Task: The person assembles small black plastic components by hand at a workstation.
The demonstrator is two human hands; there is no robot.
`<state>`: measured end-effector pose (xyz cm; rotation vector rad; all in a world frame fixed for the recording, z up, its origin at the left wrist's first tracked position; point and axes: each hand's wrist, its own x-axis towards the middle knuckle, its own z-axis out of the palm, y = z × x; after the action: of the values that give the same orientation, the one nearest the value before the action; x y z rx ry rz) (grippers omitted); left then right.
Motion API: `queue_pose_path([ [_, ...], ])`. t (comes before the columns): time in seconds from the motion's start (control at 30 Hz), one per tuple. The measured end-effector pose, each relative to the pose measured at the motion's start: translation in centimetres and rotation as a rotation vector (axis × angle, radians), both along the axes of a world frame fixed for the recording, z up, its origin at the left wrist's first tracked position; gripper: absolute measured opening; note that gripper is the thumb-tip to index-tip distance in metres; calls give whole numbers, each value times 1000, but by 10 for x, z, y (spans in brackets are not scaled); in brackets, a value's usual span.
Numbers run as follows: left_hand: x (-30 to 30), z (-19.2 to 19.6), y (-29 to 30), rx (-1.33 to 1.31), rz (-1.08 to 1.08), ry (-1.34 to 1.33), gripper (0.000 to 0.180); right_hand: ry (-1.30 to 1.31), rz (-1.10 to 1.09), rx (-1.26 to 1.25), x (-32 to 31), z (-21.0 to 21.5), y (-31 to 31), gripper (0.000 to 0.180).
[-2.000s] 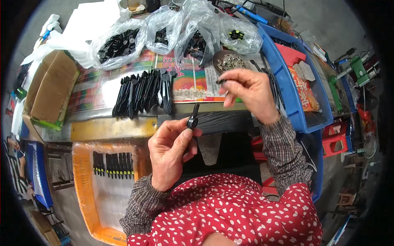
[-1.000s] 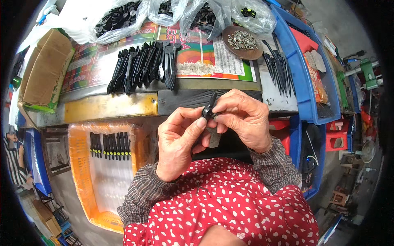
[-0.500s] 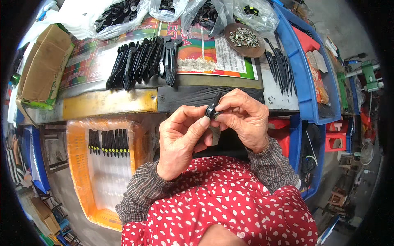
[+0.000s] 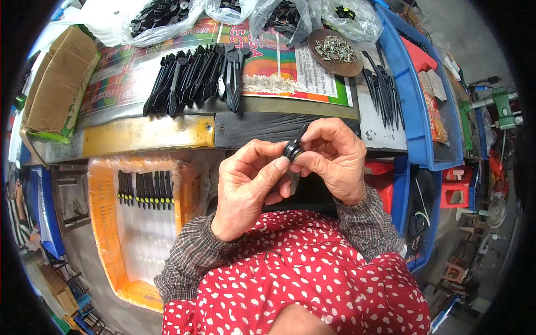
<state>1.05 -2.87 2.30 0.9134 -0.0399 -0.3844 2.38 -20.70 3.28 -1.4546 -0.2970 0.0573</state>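
My left hand (image 4: 245,187) and my right hand (image 4: 335,159) meet just off the table's front edge, in front of my chest. Between their thumbs and fingertips they grip one small black plastic part (image 4: 292,149). It has a rounded, disc-like joint, and a thin arm slants up from it toward the right fingers. My fingers cover much of the part, so its full shape is hidden. Beyond my hands lies a row of long black plastic pieces (image 4: 192,81) with round ends. A round brown dish (image 4: 352,69) holds small silvery screws (image 4: 335,49). Slim pointed black pieces (image 4: 383,92) lie beside it.
At lower left stands an orange basket (image 4: 106,240), lined with plastic, with black pieces bearing yellow-green dots (image 4: 162,199). Plastic bags (image 4: 285,19) of black parts line the table's back. A cardboard box (image 4: 58,84) sits left; a blue bin (image 4: 410,111) sits right.
The black part has tilted slightly, its thin arm now leaning more toward the right hand. Both hands keep their pinch on it. The view has shifted a little.
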Motion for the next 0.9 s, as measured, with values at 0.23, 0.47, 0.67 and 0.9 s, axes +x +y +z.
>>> queue_pose_path([
  [0.23,0,0,2,34,-16,5,15,115,38,107,3,2,-1,36],
  [0.47,2,2,7,89,-42,-52,16,208,53,83,6,9,-3,42],
  [0.67,3,4,11,195,-67,-99,16,204,70,25,5,10,-4,42],
  [0.9,3,10,11,263,-44,-172,15,82,23,-195,5,19,-8,38],
])
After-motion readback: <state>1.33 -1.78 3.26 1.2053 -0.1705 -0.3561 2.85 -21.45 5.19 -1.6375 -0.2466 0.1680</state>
